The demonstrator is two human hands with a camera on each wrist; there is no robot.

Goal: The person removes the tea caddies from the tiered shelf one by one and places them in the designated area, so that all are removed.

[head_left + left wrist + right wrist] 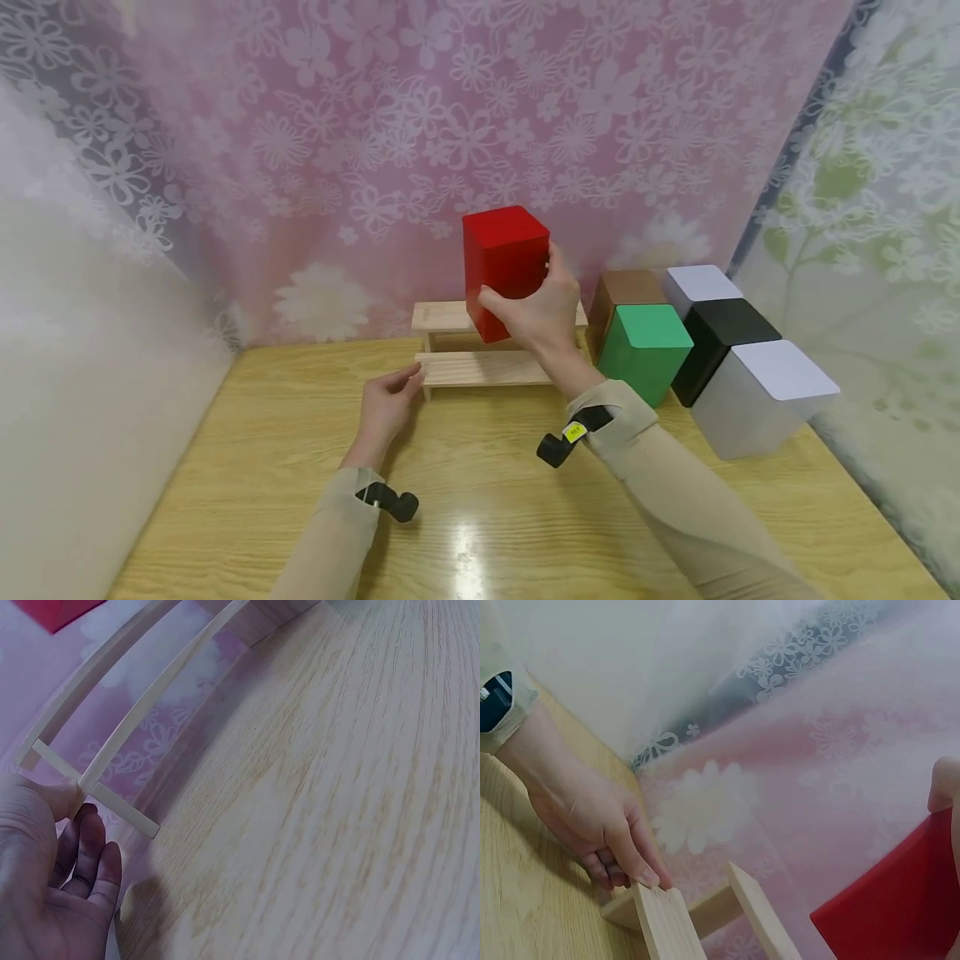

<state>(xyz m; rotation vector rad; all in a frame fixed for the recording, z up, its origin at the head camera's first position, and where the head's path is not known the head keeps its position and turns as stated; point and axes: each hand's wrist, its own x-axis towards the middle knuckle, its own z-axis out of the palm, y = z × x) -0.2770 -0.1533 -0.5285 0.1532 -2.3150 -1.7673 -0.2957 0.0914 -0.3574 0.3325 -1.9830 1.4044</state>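
Observation:
My right hand (pixel 551 308) grips a red box (pixel 506 254), thumb on its near side and fingers round its right side. The box hangs over a small two-step wooden rack (pixel 487 368) and hides part of its upper step. In the right wrist view the red box (pixel 900 900) fills the lower right corner. My left hand (pixel 386 408) pinches the left end of the rack's lower step. The left wrist view shows the thumb of that hand (pixel 45 847) on top of the slat (pixel 139 712) and the fingers curled below.
Right of the rack stand a brown box (pixel 633 287), a green box (pixel 647 354), a black box (pixel 723 333) and two white boxes, one behind (pixel 701 283) and one in front (pixel 772 392). A flowered pink curtain (pixel 450 125) hangs behind the wooden table (pixel 300 467).

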